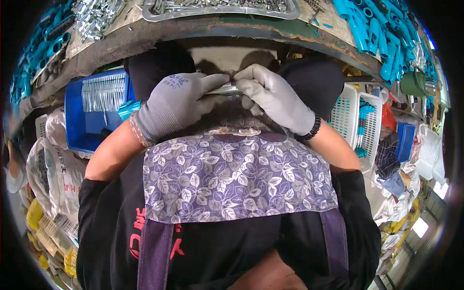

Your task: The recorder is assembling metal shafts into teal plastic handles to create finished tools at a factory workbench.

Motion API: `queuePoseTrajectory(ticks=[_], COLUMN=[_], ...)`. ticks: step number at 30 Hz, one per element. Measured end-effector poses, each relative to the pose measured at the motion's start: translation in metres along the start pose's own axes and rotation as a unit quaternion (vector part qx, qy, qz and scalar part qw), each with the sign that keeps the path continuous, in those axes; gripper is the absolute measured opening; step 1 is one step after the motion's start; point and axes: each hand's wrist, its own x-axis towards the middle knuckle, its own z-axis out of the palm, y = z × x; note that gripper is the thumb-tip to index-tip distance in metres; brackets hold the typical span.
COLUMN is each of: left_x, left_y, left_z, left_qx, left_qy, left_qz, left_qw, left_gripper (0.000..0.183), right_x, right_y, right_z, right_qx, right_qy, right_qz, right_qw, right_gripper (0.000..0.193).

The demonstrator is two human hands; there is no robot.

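Both my hands wear grey gloves and meet above my lap, just below the bench edge. My left hand (176, 99) is closed round a shiny metal piece (225, 89), its thumb and fingers along it. The fingers of my right hand (273, 94) are bent and pinched at the right end of that piece. A teal tubular end (128, 110) sticks out beside my left wrist; whether it joins the metal piece is hidden behind the glove. A leaf-patterned apron (241, 179) covers my front.
Along the bench edge (232, 30) stands a metal tray (222, 18) of small metal parts. Teal handles (379, 29) lie heaped at both ends. A blue bin (87, 128) with metal rods is at left; white baskets (344, 113), one with teal-handled pieces (363, 123), stand at right.
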Motion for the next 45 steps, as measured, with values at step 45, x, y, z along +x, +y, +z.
queuePoseTrajectory(ticks=[45], left_x=[-0.002], left_y=[-0.017], left_z=[0.012], left_qx=[0.009], left_qy=[0.021], left_qz=[0.040], left_qw=[0.999], left_gripper=[0.039], right_x=[0.007], right_y=[0.001], right_z=[0.009], right_qx=[0.029], right_qy=[-0.015], right_qz=[0.083], right_qw=[0.996], right_gripper=[0.032])
